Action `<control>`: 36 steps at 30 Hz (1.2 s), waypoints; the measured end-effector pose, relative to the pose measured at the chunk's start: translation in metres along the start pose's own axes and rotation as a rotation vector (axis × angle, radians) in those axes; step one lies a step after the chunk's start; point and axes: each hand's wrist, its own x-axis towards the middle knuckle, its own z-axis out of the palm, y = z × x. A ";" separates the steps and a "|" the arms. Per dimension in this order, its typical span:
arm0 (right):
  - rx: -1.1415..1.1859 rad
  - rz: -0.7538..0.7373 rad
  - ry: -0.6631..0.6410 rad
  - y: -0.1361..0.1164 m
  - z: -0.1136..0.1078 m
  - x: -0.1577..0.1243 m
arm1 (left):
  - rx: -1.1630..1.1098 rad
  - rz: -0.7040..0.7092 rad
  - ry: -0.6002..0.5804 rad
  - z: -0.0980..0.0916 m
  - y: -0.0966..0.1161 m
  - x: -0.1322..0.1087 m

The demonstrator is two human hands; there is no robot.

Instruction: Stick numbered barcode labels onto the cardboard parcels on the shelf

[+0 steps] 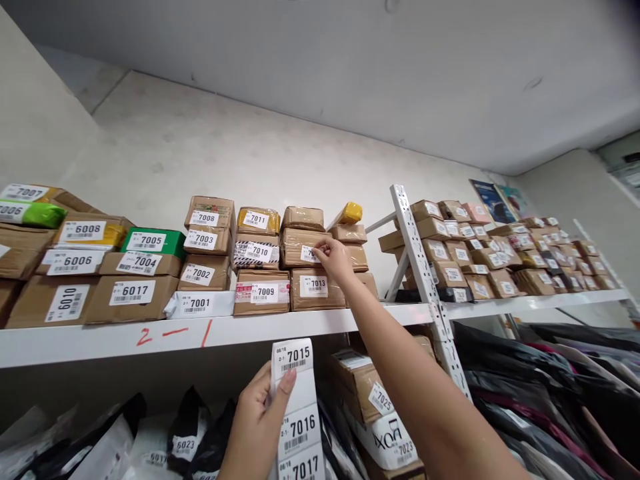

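My right hand [334, 259] reaches up to the top shelf and presses a small white number label [309, 253] onto a brown taped parcel [299, 247]; its fingers pinch the label's right edge. Under that parcel sits the parcel marked 7013 [315, 289]. My left hand [257, 419] holds a strip of white barcode labels [298, 407] below the shelf, thumb on the strip, with 7015, 7016 and 7017 showing.
The white shelf board [210, 332] carries several numbered brown parcels [133, 292], marked "2-1" in red. A perforated white upright [425, 273] divides it from more parcels [495, 257] on the right. Below lie black and white mail bags [540, 380] and boxes [380, 420].
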 end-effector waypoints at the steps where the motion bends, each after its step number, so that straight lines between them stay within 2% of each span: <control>1: -0.051 -0.009 0.034 0.001 0.002 0.000 | -0.042 -0.003 0.006 -0.001 -0.001 0.000; 3: -0.175 -0.063 0.091 0.000 0.003 -0.003 | -0.128 -0.052 0.013 -0.003 -0.002 0.002; 6: -0.223 -0.180 0.017 -0.007 -0.002 -0.012 | -0.223 -0.143 0.008 -0.004 -0.004 0.006; 8: -0.100 -0.169 -0.029 -0.017 -0.010 -0.026 | -0.255 -0.161 0.004 -0.004 -0.005 0.008; 10: 0.132 -0.093 -0.105 -0.031 -0.021 -0.051 | -0.270 -0.159 -0.006 -0.005 -0.006 0.007; 11: 0.291 -0.061 -0.253 -0.038 -0.026 -0.068 | -0.271 -0.148 -0.013 -0.005 -0.006 0.007; 12: 0.408 -0.029 -0.463 -0.044 -0.030 -0.086 | -0.266 -0.131 -0.019 -0.005 -0.005 0.006; 13: 0.462 0.018 -0.587 -0.048 -0.034 -0.104 | -0.248 -0.101 -0.022 -0.006 -0.005 0.005; 15: 0.483 0.081 -0.633 -0.053 -0.036 -0.136 | -0.181 -0.028 -0.008 -0.005 -0.004 0.005; 18: 0.522 0.184 -0.535 -0.052 -0.030 -0.162 | -0.128 0.010 0.096 -0.002 -0.002 0.007; 23: 0.769 0.362 -0.330 -0.048 -0.017 -0.168 | -0.036 0.025 0.288 0.010 0.002 0.013; 27: 0.685 0.228 -0.221 -0.051 -0.016 -0.168 | 0.004 0.125 0.376 0.017 0.005 0.021; 29: 0.574 0.133 -0.199 -0.054 -0.021 -0.165 | -0.041 0.156 0.340 0.017 0.009 0.024; 32: 0.439 0.002 -0.219 -0.060 -0.031 -0.151 | -0.080 0.103 0.171 0.013 0.018 0.025; 34: 0.384 -0.096 -0.190 -0.062 -0.037 -0.128 | -0.052 0.051 0.101 0.007 0.023 0.022; 36: 0.339 -0.170 -0.045 -0.062 -0.038 -0.091 | 0.026 0.043 0.084 -0.001 0.024 0.016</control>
